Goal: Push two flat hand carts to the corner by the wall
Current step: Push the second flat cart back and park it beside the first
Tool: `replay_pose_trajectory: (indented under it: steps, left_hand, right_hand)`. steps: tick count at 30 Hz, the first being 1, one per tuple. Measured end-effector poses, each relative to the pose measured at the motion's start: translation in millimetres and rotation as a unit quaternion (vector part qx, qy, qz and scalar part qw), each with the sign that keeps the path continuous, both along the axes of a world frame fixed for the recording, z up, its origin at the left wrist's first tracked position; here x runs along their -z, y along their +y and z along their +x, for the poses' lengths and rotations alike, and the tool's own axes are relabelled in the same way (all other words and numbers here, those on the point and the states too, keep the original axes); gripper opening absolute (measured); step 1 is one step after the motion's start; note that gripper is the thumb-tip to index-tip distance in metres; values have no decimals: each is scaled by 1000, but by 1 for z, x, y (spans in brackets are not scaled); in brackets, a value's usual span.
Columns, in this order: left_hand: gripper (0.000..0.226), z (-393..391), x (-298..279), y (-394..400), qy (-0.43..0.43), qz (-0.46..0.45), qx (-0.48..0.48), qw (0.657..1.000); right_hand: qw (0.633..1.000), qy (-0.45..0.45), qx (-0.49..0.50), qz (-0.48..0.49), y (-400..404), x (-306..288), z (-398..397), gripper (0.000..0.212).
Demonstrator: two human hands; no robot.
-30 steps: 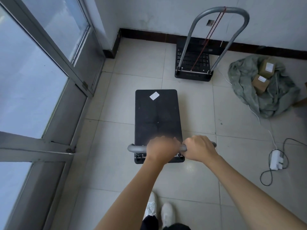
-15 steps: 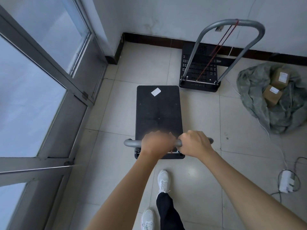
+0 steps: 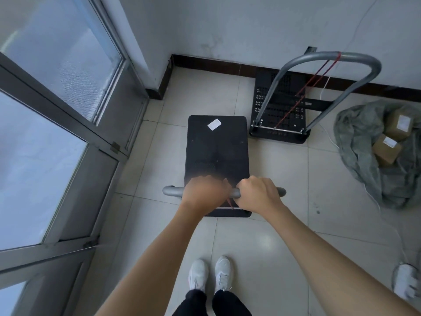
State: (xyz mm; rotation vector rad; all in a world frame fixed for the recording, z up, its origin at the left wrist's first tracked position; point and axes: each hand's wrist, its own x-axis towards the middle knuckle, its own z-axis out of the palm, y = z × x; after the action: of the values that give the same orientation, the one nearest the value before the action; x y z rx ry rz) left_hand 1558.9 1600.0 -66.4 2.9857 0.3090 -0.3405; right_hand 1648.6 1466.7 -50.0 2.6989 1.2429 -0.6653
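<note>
One cart (image 3: 282, 110) stands by the wall at upper right; both hands (image 3: 206, 193) (image 3: 258, 195) grasp the second cart (image 3: 216, 151) handle, corner not reached

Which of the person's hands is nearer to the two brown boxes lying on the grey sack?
Right. The right hand grips the cart handle on the side toward the brown boxes; the left hand grips it farther from them, toward the glass door.

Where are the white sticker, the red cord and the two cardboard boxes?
white sticker (image 3: 214, 124): head view, its middle, on the black cart deck.
red cord (image 3: 303, 92): head view, mid-length, across the parked cart's handle.
cardboard boxes (image 3: 386, 149): head view, the nearer box's top.
</note>
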Motion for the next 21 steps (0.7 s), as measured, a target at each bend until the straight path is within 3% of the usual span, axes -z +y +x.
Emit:
replay_pose_trajectory:
  steps: [3,13,21]
  left_hand:
    - [50,14,-8,24,13,-14,-6,1000]
    - [55,83,-22,111,41,-22,50,998]
    - [26,143,-21,170,75,24,185,980]
  right_hand:
    - [1000,3,12,8,22,2,11,29]
    - [998,17,62,11,102,3,66,27]
    - [996,15,88,5,150,1,118,27]
